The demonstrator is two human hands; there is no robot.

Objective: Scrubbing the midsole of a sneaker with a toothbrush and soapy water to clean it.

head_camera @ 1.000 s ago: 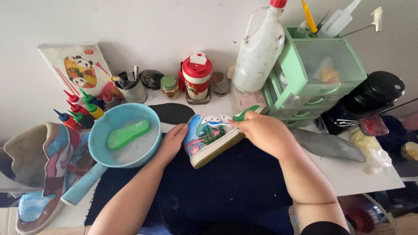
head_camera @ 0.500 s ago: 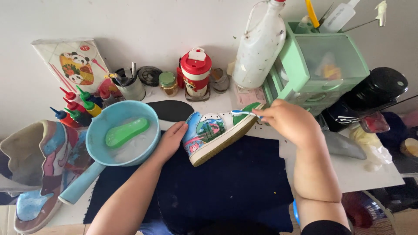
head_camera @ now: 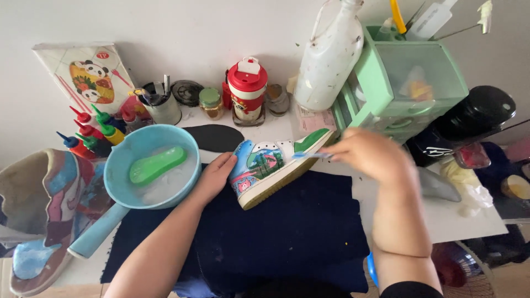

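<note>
On the dark blue cloth (head_camera: 287,232) covering the desk, a painted white high-top sneaker (head_camera: 271,165) is lying between both hands: the left hand (head_camera: 212,175) is gripping its toe, the right hand (head_camera: 369,157) is pinching a thin light-blue brush (head_camera: 309,155) at its heel

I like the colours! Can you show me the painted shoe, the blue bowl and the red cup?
painted shoe (head_camera: 265,165), head view, on its painted side.
blue bowl (head_camera: 124,154), head view, on its left rim.
red cup (head_camera: 247,83), head view, on its red lid.

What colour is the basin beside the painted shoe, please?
The basin is light blue, with a green insole-shaped piece lying inside; the head view shows it clearly.
</note>
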